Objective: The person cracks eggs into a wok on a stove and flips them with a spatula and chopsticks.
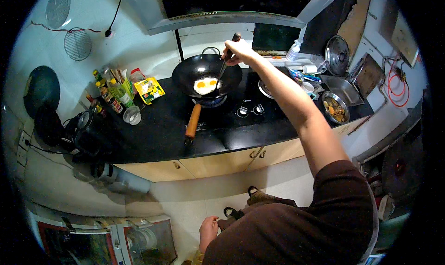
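My right hand (237, 53) grips the dark handle of a metal spatula (221, 72), whose lower end reaches down into a black wok (184, 71) on the left burner. Two fried eggs (205, 85) with yellow yolks, their whites joined, lie in the bottom of the wok beside the spatula's tip. The wok's wooden handle (193, 120) points toward me over the counter's front. My left hand (209, 230) hangs low beside my body, away from the counter; its fingers are partly curled and I cannot tell whether they hold anything.
Sauce bottles (110, 100), a yellow packet (150, 90) and a glass jar (132, 115) stand left of the wok. Two stove knobs (242, 111) sit right of it. Farther right are cups (308, 87), a steel bowl of food (335, 107) and a sink (342, 89). A range hood (229, 17) overhangs the stove.
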The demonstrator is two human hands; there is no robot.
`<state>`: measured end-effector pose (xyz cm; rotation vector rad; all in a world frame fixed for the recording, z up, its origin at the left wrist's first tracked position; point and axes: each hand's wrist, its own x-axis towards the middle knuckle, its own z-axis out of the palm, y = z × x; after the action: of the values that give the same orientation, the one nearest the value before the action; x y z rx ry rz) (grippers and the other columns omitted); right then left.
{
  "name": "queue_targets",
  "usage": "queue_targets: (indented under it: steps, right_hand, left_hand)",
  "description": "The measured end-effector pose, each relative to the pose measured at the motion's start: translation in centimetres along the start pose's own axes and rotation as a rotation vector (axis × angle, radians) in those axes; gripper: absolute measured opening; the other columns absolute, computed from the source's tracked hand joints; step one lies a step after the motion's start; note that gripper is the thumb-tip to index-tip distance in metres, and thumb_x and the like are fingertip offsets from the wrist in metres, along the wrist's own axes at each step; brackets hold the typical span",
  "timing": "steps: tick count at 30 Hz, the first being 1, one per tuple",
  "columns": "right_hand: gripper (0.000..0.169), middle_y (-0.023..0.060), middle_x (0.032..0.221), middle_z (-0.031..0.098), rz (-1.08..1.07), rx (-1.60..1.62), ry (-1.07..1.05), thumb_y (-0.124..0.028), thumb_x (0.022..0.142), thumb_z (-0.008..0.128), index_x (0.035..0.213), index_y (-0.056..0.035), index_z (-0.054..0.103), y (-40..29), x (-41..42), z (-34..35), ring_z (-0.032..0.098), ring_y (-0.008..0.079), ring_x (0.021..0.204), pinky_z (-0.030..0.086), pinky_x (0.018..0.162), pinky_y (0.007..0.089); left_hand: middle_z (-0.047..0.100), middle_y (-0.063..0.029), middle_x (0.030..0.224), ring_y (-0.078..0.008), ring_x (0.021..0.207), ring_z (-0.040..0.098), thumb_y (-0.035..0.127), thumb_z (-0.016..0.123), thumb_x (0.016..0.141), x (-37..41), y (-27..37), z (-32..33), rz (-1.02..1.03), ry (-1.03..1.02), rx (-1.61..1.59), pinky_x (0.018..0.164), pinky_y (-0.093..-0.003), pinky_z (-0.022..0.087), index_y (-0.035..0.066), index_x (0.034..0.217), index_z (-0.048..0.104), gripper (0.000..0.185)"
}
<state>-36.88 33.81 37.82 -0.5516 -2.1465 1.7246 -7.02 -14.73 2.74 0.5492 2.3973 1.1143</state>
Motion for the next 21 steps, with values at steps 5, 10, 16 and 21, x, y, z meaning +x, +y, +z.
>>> queue_targets:
  steps: [5, 10, 16, 21]
  right_hand:
    - [0.025, 0.0154, 0.079, 0.069, 0.035, -0.027, 0.025, -0.021, 0.080, 0.050, 0.085, 0.0009, 0.060, -1.6, 0.6, -1.2, 0.067, 0.0258, 0.062, 0.059, 0.056, 0.0357]
    - [0.023, 0.0134, 0.072, 0.066, -0.022, 0.118, 0.121, -0.019, 0.080, 0.052, 0.082, 0.0023, 0.060, 2.0, 0.7, -0.3, 0.065, 0.0237, 0.058, 0.056, 0.050, 0.0385]
    - [0.022, 0.0125, 0.074, 0.063, 0.027, 0.124, 0.065, -0.018, 0.081, 0.053, 0.085, 0.0030, 0.056, -1.1, -0.1, -1.1, 0.066, 0.0242, 0.058, 0.056, 0.048, 0.0402]
    - [0.022, 0.0128, 0.070, 0.064, -0.017, 0.233, 0.112, -0.020, 0.084, 0.052, 0.079, 0.0005, 0.059, 2.5, -0.5, -0.2, 0.066, 0.0246, 0.059, 0.056, 0.048, 0.0387]
  left_hand:
    - [0.064, -0.0130, 0.099, -0.0306, 0.089, 0.063, 0.008, 0.060, 0.083, 0.4, 0.7, -0.4, -0.016, 0.002, -0.001, 0.079, -0.0384, 0.050, 0.007, 0.102, 0.064, 0.020]
    - [0.064, -0.0131, 0.098, -0.0305, 0.088, 0.063, 0.008, 0.060, 0.083, 1.3, 1.6, -0.9, 0.003, -0.004, -0.012, 0.078, -0.0384, 0.050, 0.007, 0.103, 0.064, 0.020]
    - [0.064, -0.0141, 0.098, -0.0305, 0.086, 0.063, 0.008, 0.060, 0.084, 1.1, 2.0, -0.7, 0.085, 0.010, -0.020, 0.077, -0.0388, 0.050, 0.008, 0.105, 0.064, 0.022]
    - [0.064, -0.0144, 0.097, -0.0308, 0.086, 0.063, 0.010, 0.060, 0.084, 1.9, 3.2, -0.1, -0.002, -0.062, 0.034, 0.078, -0.0394, 0.050, 0.008, 0.107, 0.064, 0.023]
